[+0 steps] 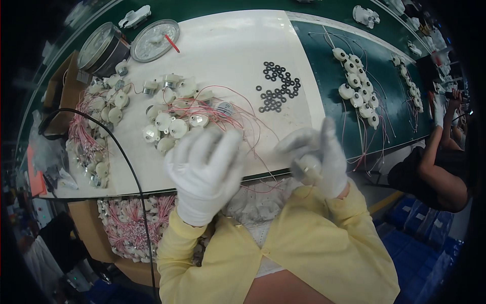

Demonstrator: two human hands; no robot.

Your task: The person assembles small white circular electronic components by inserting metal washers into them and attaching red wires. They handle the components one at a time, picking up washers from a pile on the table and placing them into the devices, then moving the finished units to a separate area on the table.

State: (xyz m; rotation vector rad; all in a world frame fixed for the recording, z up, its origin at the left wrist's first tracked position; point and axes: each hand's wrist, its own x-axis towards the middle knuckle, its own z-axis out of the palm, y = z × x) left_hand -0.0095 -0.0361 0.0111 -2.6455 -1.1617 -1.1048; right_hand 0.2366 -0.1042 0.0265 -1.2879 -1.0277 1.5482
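Note:
Both my hands wear white gloves. My left hand [202, 175] is raised over the table's front edge, blurred, its fingers loosely apart; nothing shows in it. To the right, my right hand [330, 161] grips a small round white motor [309, 169] low in its fingers, partly covered by the glove. Beyond my left hand lies a loose heap of similar white motors [178, 127] with silver cans and thin red and pale wires [225, 107]. Small black rings [273, 96] are scattered on the white sheet beyond my right hand.
More wired motors [114, 101] pile up at the left beside a tin [104, 50], its lid [152, 43] bearing a red stick. A black cable [119, 147] arches across. A carton of motors [134, 228] sits below the edge. Ringed motors [360, 88] lie on the green surface; another person [435, 162] works at right.

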